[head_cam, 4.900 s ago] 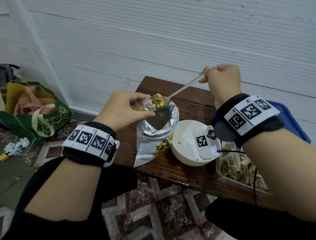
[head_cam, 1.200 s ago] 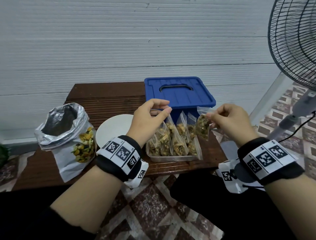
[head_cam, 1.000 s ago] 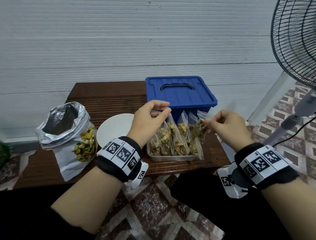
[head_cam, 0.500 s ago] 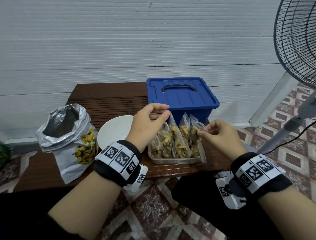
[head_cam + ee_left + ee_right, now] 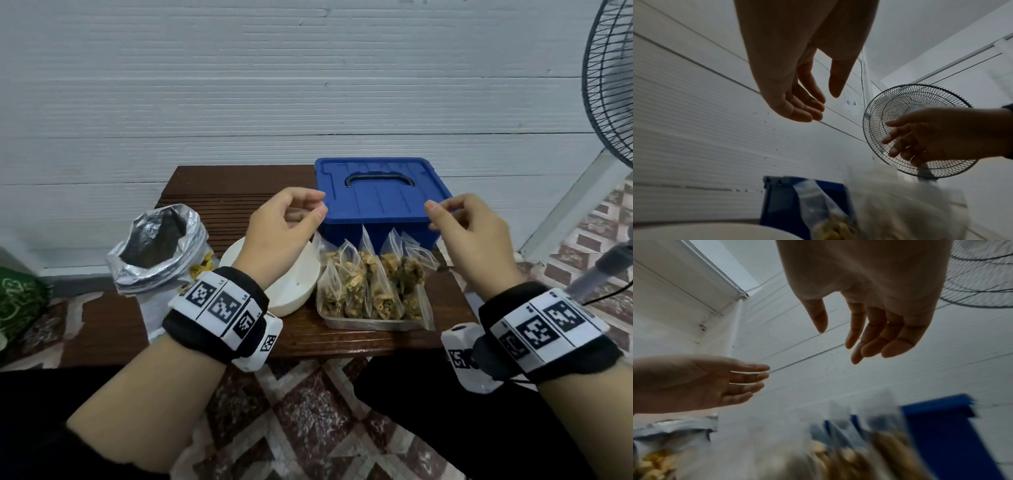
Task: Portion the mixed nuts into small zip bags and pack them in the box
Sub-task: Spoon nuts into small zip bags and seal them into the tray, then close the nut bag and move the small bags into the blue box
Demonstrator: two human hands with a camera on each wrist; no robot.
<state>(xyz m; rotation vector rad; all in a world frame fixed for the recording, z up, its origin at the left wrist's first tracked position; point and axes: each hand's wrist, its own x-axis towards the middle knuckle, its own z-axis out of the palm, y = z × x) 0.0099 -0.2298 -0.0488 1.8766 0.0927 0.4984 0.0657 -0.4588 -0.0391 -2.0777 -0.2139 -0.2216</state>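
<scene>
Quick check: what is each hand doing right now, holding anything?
Left hand: open, fingers relaxed, holding nothing.
Right hand: open, fingers relaxed, holding nothing.

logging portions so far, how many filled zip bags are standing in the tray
About 5, all upright in the metal tray by the blue box: leftmost, second, middle, a dark-filled one, and rightmost. They overlap, so more may be hidden.

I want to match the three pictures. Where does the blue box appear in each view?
Head: blue box, lid on, centre, behind the zip bags.
Left wrist: bottom centre, blurred.
Right wrist: lower right, blurred.
Shared landmark: the fan, at the right edge in all three.
</scene>
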